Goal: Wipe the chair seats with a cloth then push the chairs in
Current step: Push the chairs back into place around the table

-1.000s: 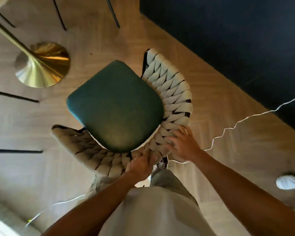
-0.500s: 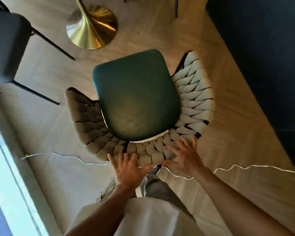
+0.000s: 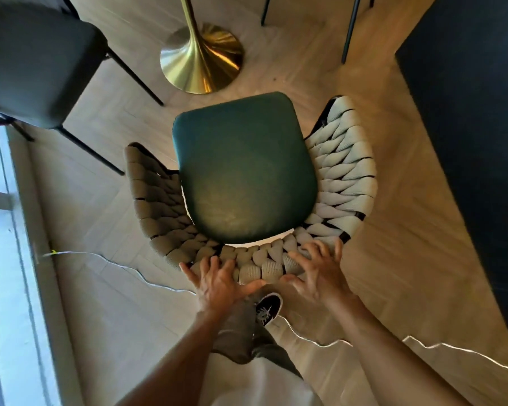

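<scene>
Both hands rest on the woven backrest (image 3: 264,263) of the green-seated chair (image 3: 244,171): left hand (image 3: 217,284) with fingers spread flat, right hand (image 3: 320,273) with fingers bent, pressing. The chair stands just before the brass table base (image 3: 201,58).

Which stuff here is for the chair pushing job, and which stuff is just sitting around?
For the job:
- chair with the green seat and woven back
- left hand and right hand, both on the woven back
- gold table base, the table the chair faces

Just lying about:
- white cable on the floor
- dark chair at the left
- shoe
</scene>
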A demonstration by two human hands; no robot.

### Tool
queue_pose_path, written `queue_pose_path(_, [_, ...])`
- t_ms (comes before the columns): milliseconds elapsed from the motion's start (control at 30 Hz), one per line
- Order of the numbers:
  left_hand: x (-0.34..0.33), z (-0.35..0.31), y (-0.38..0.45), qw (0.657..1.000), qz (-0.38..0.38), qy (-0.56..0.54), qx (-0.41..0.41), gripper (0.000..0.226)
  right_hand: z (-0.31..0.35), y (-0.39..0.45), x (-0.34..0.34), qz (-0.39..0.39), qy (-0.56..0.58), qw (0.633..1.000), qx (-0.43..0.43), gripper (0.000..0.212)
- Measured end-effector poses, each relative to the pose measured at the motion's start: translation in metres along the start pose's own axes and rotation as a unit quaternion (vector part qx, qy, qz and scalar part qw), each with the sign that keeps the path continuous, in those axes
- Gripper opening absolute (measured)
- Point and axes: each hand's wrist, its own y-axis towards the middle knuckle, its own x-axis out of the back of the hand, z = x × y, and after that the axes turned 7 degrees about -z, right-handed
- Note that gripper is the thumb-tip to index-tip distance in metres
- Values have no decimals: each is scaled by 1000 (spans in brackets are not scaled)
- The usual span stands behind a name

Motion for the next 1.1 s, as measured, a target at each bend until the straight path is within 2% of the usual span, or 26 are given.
queue_pose_path(200, [23,6,53,999,-8,-9,29,97,3,72,24,-13,-14,999,32,80])
queue_pose_path(400, [40,30,113,1000,-3,8,12,87,21,127,43,-21,-28,999,29,75])
queue_pose_path(500, [51,39,143,1000,-6,20,7,88,27,154,46,-22,-18,999,28,83])
queue_pose_path(700, [76,50,207,1000,-14,10,12,97,35,219,59,-40,-25,998,28,74])
queue_pose_path(1100, [126,82,322,1000,-16,16,-2,91,59,337,92,-27,-9,999,16,77])
